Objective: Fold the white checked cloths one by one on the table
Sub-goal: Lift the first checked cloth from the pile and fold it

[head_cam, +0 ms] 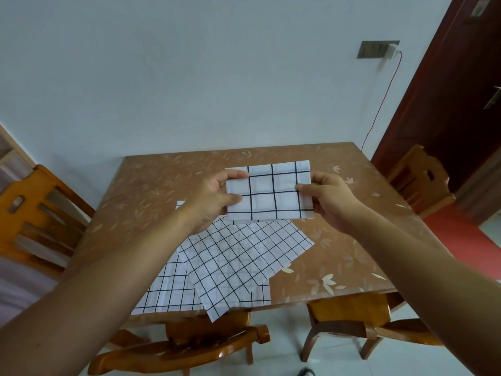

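Our left hand [214, 198] gripped the left edge of the folded cloth [271, 191], with digits curled over its front face. Our right hand [329, 200] pinched the right edge, with the thumb pressed on the front face and the remaining fingers hidden behind the fabric. We held the folded cloth as a compact rectangle, raised clear of the table [339, 240] over its middle, with the checked face turned towards the camera. Below the hands, two unfolded cloths lay flat on the near half of the table. The upper cloth [238, 264] lay skewed across the lower cloth [168, 289], and both overhung the near edge. Two wooden chairs stood at the near side: the near-left chair [189, 346] below the overhanging cloths and the near-right chair [349, 318] beside it. A side chair [35, 213] stood at the left end and another side chair [420, 180] at the right end. On the pale wall behind, a switch plate [376, 49] carried a plug, and a red cable [382, 101] ran down from it towards the table's far right corner. A dark door [461, 77] stood at the right.
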`<state>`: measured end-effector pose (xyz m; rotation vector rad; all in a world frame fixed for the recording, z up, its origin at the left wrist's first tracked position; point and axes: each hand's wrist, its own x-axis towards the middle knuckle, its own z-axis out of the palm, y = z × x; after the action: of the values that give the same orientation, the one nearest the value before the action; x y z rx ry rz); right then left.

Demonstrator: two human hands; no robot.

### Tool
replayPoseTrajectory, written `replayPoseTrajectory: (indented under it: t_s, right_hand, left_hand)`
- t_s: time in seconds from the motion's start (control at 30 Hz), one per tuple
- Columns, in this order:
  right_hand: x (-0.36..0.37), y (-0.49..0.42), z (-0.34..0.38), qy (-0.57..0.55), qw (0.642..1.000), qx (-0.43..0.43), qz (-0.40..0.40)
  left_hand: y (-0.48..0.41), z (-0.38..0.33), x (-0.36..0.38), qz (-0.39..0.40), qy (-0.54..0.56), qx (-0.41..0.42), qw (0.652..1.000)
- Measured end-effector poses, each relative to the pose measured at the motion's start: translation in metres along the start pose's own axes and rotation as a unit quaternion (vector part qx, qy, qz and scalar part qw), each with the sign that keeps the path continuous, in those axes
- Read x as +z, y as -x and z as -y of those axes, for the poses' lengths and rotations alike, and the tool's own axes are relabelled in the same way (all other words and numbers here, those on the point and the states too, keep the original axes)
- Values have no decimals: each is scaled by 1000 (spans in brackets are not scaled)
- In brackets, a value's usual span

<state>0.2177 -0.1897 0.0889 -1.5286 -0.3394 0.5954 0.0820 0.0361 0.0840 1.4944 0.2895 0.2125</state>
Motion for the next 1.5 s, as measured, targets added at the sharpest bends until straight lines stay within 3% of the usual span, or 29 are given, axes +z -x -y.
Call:
replayPoseTrajectory:
  t_s: [0.3,0.4,0.5,0.57,0.67,0.77,0.93,1.13,1.3,1.4,1.5]
  right_hand:
    - [-1,0,-3,-12,998,58,34]
    - [3,2,-2,14,1000,5,9]
    - [5,6,3,102,992,-76,9]
    - [6,9,6,192,974,-118,25]
    - [11,13,11,321,930,-169,51]
    - [9,15,11,366,909,-192,62]
    - [-5,26,9,340,921,-183,54]
    - [-27,35,0,379,905,-191,-29]
    - [-70,46,3,329,921,-176,-111]
    - [-92,57,5,339,919,-164,-118]
    - [-121,75,2,285,944,-129,-105]
  left_hand:
    - [11,18,-4,24,-66,23,997]
    - [8,19,-7,48,-82,55,994]
    - [1,19,-8,-19,-170,49,984]
    - [-1,15,0,-32,-245,56,967]
    - [-8,7,18,28,-371,114,921]
    - [-13,0,32,72,-456,142,876]
    - [-17,11,49,104,-471,186,856]
    - [-20,19,76,159,-463,202,848]
    - [-23,30,82,164,-446,156,866]
    - [-22,29,100,162,-435,143,874]
    - [-20,26,131,163,-422,141,881]
